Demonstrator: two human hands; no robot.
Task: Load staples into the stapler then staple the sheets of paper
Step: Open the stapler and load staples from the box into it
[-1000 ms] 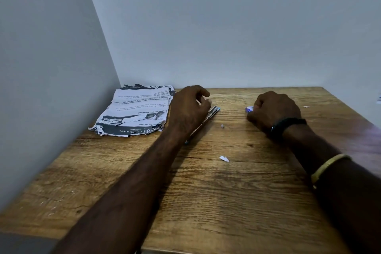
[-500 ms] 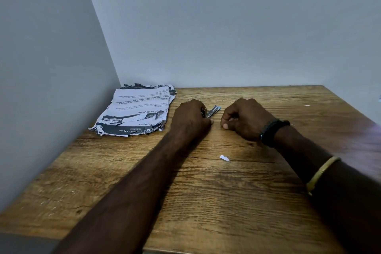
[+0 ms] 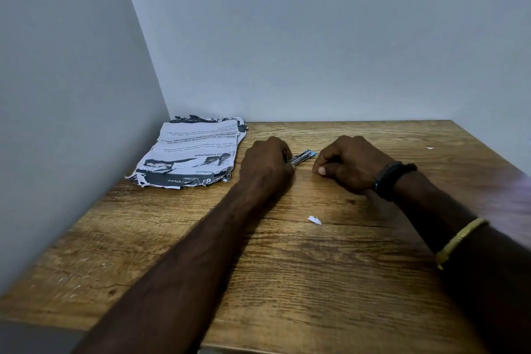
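At a wooden table (image 3: 287,282) set into a grey corner, our left hand (image 3: 265,165) curls around the near end of the stapler (image 3: 301,156), whose metal front pokes out toward the right and lies low on the tabletop. The fingers are wrapped tight on it; whether its top is swung open we cannot tell, since the hand covers most of the body. Just beside it, our right hand (image 3: 349,164) rests on the wood in a loose fist, thumb pressed to the curled fingers as though pinching something small. Whether a strip of staples sits in that pinch we cannot tell. The sheets of paper (image 3: 192,152), printed and ragged along their edges, wait in a stack at the far left, near the left hand but not touching it. A scrap of paper (image 3: 314,220) lies alone on the wood closer to us.

Loading looks to be the step in hand, and the risks are small-scale ones. A staple strip is brittle and could snap or scatter if pinched too hard or fed in crooked. The stapler could skid on the smooth wood if our left grip loosens. The torn paper edges may misalign under the jaw later.
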